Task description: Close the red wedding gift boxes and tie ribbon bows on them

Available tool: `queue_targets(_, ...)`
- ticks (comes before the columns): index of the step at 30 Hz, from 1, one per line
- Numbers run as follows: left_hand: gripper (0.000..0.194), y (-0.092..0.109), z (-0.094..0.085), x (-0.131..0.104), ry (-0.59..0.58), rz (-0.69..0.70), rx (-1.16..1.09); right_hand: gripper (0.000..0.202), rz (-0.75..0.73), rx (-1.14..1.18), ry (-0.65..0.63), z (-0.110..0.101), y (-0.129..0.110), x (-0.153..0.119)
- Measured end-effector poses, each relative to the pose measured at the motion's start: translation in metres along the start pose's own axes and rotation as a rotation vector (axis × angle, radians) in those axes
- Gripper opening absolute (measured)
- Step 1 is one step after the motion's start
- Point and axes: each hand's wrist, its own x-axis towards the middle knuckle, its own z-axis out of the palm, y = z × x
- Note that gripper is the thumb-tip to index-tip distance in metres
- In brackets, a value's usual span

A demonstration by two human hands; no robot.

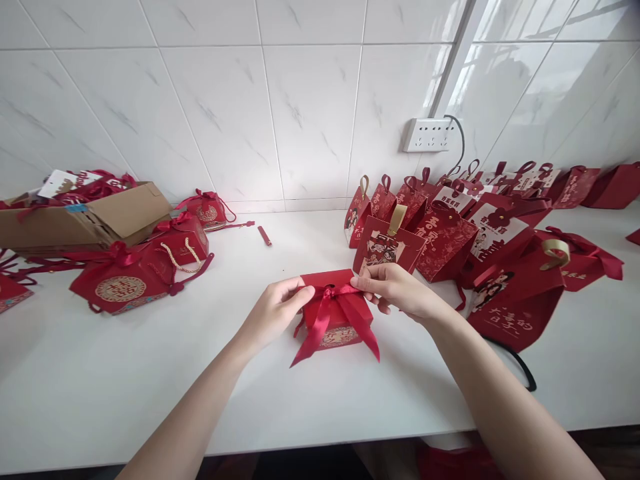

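Note:
A small red gift box point(341, 337) with a gold round emblem stands on the white table, a red ribbon bow point(329, 292) tied on its top. My left hand point(280, 307) pinches the bow's left loop between thumb and fingers. On the other side, my right hand point(393, 288) pinches the right loop, its remaining fingers curled beside the box. Two ribbon tails hang down over the box front and spread apart.
Finished-looking red boxes point(135, 277) and a cardboard box point(115, 213) of ribbons and tags stand at the left. Many red gift bags point(445, 240) crowd the right. A small red strip point(265, 235) lies near the tiled wall, which bears a power socket point(433, 135).

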Motion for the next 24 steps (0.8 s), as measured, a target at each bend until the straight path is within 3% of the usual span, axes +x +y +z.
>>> queue_targets(5, 0.036, -0.001, 0.009, -0.002, 0.095, -0.019, -0.05, 0.035, -0.006, 0.021, -0.046, -0.001, 0.002, 0.0)
queue_targets(12, 0.034, -0.003, 0.017, -0.005, 0.222, -0.006, 0.063, 0.03, 0.038, 0.048, -0.035, -0.002, -0.001, -0.003)
queue_targets(20, 0.033, -0.006, 0.016, -0.005, 0.22, -0.024, 0.076, 0.031, 0.064, 0.064, -0.069, -0.004, 0.002, -0.003)
queue_targets(24, 0.036, -0.005, 0.013, -0.003, 0.175, -0.047, 0.029, 0.036, 0.05, -0.013, -0.15, -0.015, 0.002, -0.005)
